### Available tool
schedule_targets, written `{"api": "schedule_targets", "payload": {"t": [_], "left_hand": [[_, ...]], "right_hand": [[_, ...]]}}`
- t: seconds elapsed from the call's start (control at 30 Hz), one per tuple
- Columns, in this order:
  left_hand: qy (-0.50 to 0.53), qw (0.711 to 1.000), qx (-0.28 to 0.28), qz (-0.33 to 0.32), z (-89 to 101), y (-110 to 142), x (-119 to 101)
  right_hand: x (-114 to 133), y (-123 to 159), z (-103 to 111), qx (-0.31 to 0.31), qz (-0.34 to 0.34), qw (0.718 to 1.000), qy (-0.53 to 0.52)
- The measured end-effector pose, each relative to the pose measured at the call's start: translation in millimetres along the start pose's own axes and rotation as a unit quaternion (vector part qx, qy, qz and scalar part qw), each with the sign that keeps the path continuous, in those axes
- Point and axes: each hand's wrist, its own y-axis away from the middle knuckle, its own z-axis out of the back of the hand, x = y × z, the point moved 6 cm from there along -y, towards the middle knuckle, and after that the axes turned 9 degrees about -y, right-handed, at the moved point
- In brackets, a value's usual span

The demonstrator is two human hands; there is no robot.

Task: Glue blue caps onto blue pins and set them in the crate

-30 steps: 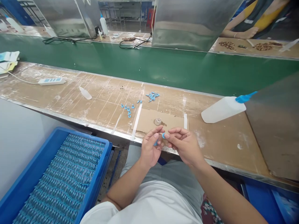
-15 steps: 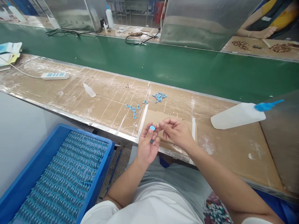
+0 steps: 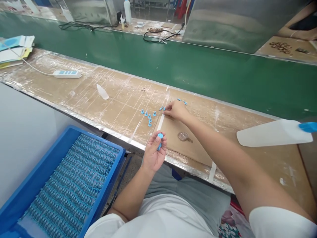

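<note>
My left hand (image 3: 155,153) is closed around small blue pieces. One round flat blue disc (image 3: 160,136) shows at its thumb and fingertips, with more blue lower between the fingers. My right hand (image 3: 176,110) reaches out over the cardboard, its thumb and fingertips drawn together beside two small loose blue parts (image 3: 162,108); whether it pinches anything is hidden. To their left stand several blue flat-based pegs (image 3: 149,116). Behind my right hand lies a partly hidden pile of slim blue parts (image 3: 182,101). A small clear round dish (image 3: 183,136) sits on the cardboard sheet (image 3: 173,129) below my right forearm.
A blue tray (image 3: 119,155) filled with rows of blue parts stands at lower left. On the bench lie a small white bottle (image 3: 102,92), a power strip (image 3: 66,74) and a large white bottle (image 3: 272,133). A green belt (image 3: 138,56) runs behind; another person's arm (image 3: 294,32) shows beyond.
My right hand has left my left hand and moved forward to the loose blue parts. The clear dish now shows. My left hand still holds the blue pieces. The view has shifted.
</note>
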Motion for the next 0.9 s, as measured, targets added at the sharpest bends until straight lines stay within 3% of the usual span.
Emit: {"api": "schedule_targets", "payload": {"t": [0.17,0.33,0.53,0.8,0.9], "left_hand": [[-0.004,1.0,0.011,0.004,3.3,0,4],[0.003,1.0,0.014,0.016,4.6,-2,6],[0.006,1.0,0.012,0.022,6.4,-4,7],[0.003,1.0,0.006,0.03,8.0,-7,13],[0.005,0.999,0.011,0.034,8.0,-7,14]], "right_hand": [[-9,-5,0,0.024,-0.017,1.0,0.0],[-11,-16,-2,-0.007,-0.022,1.0,-0.015],[-5,-22,-11,0.06,0.017,0.998,0.028],[10,-11,-1,0.094,0.081,0.989,0.079],[3,7,11,0.09,0.06,0.994,0.008]]}}
